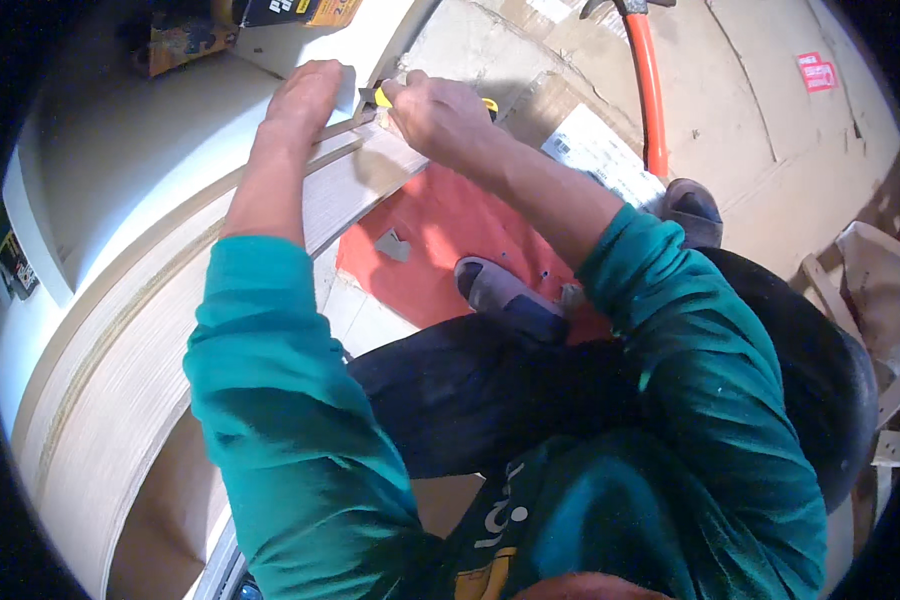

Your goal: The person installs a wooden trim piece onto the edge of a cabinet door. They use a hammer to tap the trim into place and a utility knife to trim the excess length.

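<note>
My right hand (435,115) is closed around a yellow and black utility knife (381,98). Its blade end lies against the corner of a pale wood-grain board (375,160), where the long edge ends. My left hand (308,95) rests on the white panel (185,120) beside that edge, a short way left of the knife. The left fingers are bent out of sight, so their grip does not show. A grooved strip runs along the board, curving down to the lower left.
A hammer (648,90) with an orange handle lies on flattened cardboard (760,170) at the far right. Below the board is a red sheet (420,240) with a torn scrap on it. My slippered feet are close by. Boxes (280,12) sit at the upper left.
</note>
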Motion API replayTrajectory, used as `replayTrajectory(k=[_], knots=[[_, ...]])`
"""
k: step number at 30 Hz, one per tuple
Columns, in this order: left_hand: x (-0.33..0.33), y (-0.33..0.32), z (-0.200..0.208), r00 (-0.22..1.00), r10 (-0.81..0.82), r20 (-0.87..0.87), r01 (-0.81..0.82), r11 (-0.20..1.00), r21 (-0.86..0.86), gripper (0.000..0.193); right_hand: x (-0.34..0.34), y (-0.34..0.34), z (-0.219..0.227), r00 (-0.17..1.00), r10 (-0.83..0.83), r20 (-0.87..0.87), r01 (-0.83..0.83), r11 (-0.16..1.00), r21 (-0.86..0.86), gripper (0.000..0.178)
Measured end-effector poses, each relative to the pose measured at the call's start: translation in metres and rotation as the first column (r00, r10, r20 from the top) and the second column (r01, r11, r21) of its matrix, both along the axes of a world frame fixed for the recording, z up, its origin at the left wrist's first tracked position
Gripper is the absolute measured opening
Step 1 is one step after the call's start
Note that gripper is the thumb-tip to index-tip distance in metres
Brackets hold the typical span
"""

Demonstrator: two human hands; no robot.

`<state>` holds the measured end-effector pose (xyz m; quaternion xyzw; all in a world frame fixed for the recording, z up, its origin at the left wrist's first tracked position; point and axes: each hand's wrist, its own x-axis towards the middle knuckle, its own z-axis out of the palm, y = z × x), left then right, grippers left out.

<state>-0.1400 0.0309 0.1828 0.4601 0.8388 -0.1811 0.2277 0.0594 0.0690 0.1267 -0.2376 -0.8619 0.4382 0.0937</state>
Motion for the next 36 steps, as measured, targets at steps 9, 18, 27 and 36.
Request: replayTrajectory(k=[9,18,27,36], knots=[[0.002,0.006,0.014,0.996,-0.041,0.073,0.046,0.996,-0.072,0.026,-0.005,-0.002,-0.009,0.996,-0.07,-0.054,0.07,0.998,0.002,0.024],[0.019,-0.003,0.007,0.972,-0.23,0.052,0.23,0.973,0.002,0.017,-0.004,0.003,-0.004,0.999,-0.03,-0.036,0.03,0.999,0.023,0.021],[0.014,-0.003,0.0,0.942,-0.335,0.024,0.336,0.942,-0.015,0.021,-0.002,0.001,-0.007,0.988,-0.057,-0.146,0.067,0.996,0.06,0.018],[0.015,0.004,-0.002,0.98,-0.199,-0.024,0.196,0.978,-0.077,0.022,-0.001,0.002,-0.007,0.989,-0.085,-0.124,0.096,0.992,0.086,0.019]])
